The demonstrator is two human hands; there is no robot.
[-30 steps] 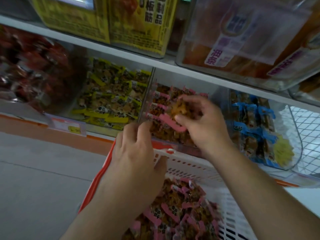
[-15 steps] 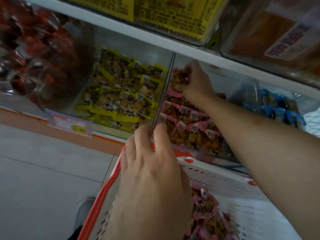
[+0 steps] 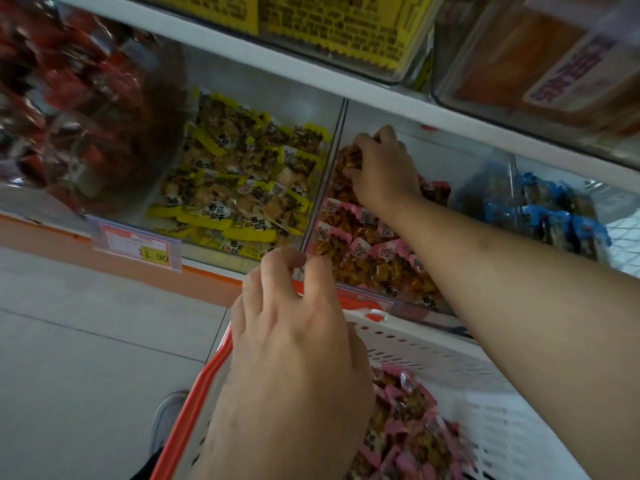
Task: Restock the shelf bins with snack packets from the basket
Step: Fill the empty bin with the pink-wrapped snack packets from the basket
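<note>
Deep inside the pink-packet bin (image 3: 349, 109), right hand (image 3: 384, 171), grip around a packet (image 3: 348, 161).

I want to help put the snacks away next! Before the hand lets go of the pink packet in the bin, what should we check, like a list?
1. Right hand is over the pink bin, not the yellow or blue one: ok.
2. The packet in its grip matches the pink packets already there: ok.
3. Room at the back of the bin for it: ok, bare space shows behind the hand.
4. Left hand steadies the basket at its rim: ok.
5. More pink packets left in the basket for the next trip: ok.
6. Packet is sealed and undamaged: cannot tell, the fingers cover most of it.
</note>
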